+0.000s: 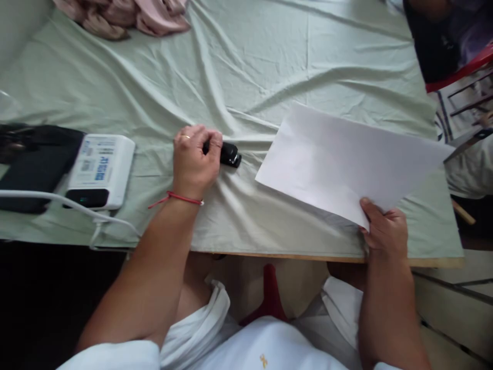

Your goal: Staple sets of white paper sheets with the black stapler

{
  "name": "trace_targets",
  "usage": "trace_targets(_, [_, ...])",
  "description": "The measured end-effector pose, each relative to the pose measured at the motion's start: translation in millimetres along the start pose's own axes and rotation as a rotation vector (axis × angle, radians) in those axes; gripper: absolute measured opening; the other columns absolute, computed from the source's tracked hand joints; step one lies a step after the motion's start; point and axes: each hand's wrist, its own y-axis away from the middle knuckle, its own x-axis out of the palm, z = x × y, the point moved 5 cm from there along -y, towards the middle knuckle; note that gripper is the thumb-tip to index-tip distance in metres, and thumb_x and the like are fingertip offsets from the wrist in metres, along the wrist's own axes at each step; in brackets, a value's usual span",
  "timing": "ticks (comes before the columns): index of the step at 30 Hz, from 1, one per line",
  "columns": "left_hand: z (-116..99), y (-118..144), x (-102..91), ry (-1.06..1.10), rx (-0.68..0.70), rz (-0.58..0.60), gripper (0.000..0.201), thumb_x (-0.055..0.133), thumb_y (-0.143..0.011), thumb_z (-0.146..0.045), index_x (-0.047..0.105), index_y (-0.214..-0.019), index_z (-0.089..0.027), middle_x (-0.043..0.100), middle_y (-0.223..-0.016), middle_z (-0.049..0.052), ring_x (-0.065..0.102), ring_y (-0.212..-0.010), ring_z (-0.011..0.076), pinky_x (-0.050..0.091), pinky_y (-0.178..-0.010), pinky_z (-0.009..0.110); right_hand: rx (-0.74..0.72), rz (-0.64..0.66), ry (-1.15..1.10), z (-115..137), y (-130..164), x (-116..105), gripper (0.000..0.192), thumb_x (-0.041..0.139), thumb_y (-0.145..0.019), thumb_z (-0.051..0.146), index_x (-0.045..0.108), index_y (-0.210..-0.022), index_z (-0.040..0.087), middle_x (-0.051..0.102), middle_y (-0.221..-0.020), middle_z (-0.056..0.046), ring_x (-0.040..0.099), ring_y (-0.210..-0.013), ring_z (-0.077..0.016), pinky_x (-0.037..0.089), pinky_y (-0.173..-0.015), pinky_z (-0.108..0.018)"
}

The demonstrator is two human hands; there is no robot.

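My left hand point(197, 156) is closed around a small black object that looks like a stapler point(231, 154), resting on or just above the cloth. Its rounded, shiny end sticks out to the right of my fingers, while the rest is hidden in my grip. With thumb on top and fingers beneath, my right hand point(385, 226) pinches the near edge of a white sheet of paper point(339, 159). The sheet is tilted, its right corner lifted towards the table's right side. No print shows on its upper face.
A pale green cloth point(246, 82) with creases covers the table. At left lie a white power bank point(102, 167) with a white cable point(73, 203) and a black pouch point(31, 169). Crumpled pink fabric point(134, 15) sits at the back left. Part of another person point(468, 172) shows at right.
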Motion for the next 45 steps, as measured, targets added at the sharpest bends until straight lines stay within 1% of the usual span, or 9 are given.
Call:
trace_targets(4, [5.4, 1.3, 6.5, -0.080, 0.053, -0.039, 0.024, 0.082, -0.095, -0.051, 0.072, -0.092, -0.029, 0.078, -0.126, 0.009, 0.052, -0.154, 0.0367, 0.043, -0.128, 0.056, 0.021, 0.047, -0.003, 1.9, 5.6, 6.1, 0.059, 0.106, -0.050, 0.060, 0.059, -0.058, 0.026, 0.055, -0.051, 0.005, 0.040, -0.035, -0.0107, 0.025, -0.022, -0.026])
trace_targets(8, [-0.3, 9.4, 13.9, -0.096, 0.054, -0.010, 0.019, 0.084, -0.095, -0.045, 0.074, -0.093, -0.029, 0.079, -0.125, 0.008, 0.052, -0.153, 0.0371, 0.037, -0.135, 0.058, 0.025, 0.074, 0.037, 5.1, 13.2, 9.5, 0.057, 0.107, -0.053, 0.059, 0.062, -0.057, 0.024, 0.054, -0.049, 0.004, 0.042, -0.033, -0.0110, 0.027, -0.022, -0.026])
trace_targets(13, [-6.9, 10.7, 16.5, -0.053, 0.080, 0.041, 0.014, 0.080, -0.097, -0.042, 0.077, -0.094, -0.028, 0.082, -0.118, 0.005, 0.051, -0.156, 0.0351, 0.041, -0.133, 0.056, 0.028, 0.073, 0.047, 11.8, 23.7, 16.6, 0.058, 0.109, -0.047, 0.056, 0.065, -0.058, 0.020, 0.057, -0.051, 0.003, 0.045, -0.034, -0.0115, 0.031, -0.022, -0.025])
trace_targets(22, [-28.8, 16.6, 22.6, -0.288, 0.093, 0.112, 0.014, 0.071, -0.101, -0.035, 0.080, -0.090, -0.031, 0.085, -0.120, 0.004, 0.067, -0.143, 0.0335, 0.031, -0.142, 0.060, -0.031, 0.044, 0.054, 12.6, 28.5, 24.7, 0.055, 0.107, -0.050, 0.055, 0.065, -0.062, 0.020, 0.058, -0.054, 0.005, 0.046, -0.035, -0.0106, 0.036, -0.023, -0.024])
trace_targets(25, [-31.6, 16.7, 20.4, -0.294, 0.084, 0.182, 0.011, 0.073, -0.100, -0.033, 0.083, -0.102, -0.030, 0.084, -0.132, 0.003, 0.064, -0.149, 0.0317, 0.025, -0.145, 0.060, -0.040, 0.035, 0.036, 8.6, 26.5, 26.5, 0.053, 0.106, -0.051, 0.052, 0.065, -0.063, 0.020, 0.059, -0.054, 0.006, 0.047, -0.035, -0.0104, 0.037, -0.023, -0.024])
trace_targets(29, [-36.9, 17.7, 15.4, -0.280, 0.009, 0.277, 0.024, 0.082, -0.094, -0.026, 0.083, -0.118, -0.023, 0.075, -0.151, 0.010, 0.049, -0.164, 0.0360, 0.019, -0.144, 0.065, -0.020, 0.044, 0.045, 7.0, 25.0, 28.9, 0.055, 0.106, -0.049, 0.052, 0.063, -0.061, 0.020, 0.058, -0.053, 0.006, 0.046, -0.034, -0.0105, 0.036, -0.022, -0.025])
trace_targets(35, [-46.1, 18.7, 12.2, -0.229, -0.089, 0.296, 0.022, 0.086, -0.091, -0.020, 0.082, -0.112, -0.018, 0.074, -0.152, 0.013, 0.038, -0.169, 0.0438, 0.018, -0.141, 0.072, -0.031, 0.017, 0.031, 8.7, 24.4, 29.0, 0.052, 0.105, -0.049, 0.048, 0.064, -0.063, 0.020, 0.059, -0.054, 0.005, 0.046, -0.035, -0.0102, 0.036, -0.022, -0.024])
trace_targets(41, [-43.7, 17.2, 13.7, -0.311, -0.045, 0.353, 0.023, 0.083, -0.094, -0.024, 0.082, -0.116, -0.018, 0.073, -0.155, 0.012, 0.039, -0.168, 0.0423, 0.019, -0.140, 0.071, -0.035, 0.024, 0.038, 7.8, 23.5, 28.7, 0.049, 0.103, -0.051, 0.044, 0.062, -0.060, 0.020, 0.058, -0.052, 0.005, 0.045, -0.034, -0.0098, 0.034, -0.023, -0.024])
trace_targets(45, [-35.9, 16.0, 18.0, -0.417, 0.027, 0.430, 0.027, 0.079, -0.099, -0.031, 0.082, -0.124, -0.022, 0.071, -0.157, 0.010, 0.039, -0.170, 0.0363, 0.015, -0.144, 0.063, -0.030, 0.022, 0.054, 8.5, 24.0, 28.3, 0.046, 0.102, -0.055, 0.043, 0.062, -0.061, 0.021, 0.058, -0.054, 0.004, 0.046, -0.036, -0.0103, 0.034, -0.024, -0.025])
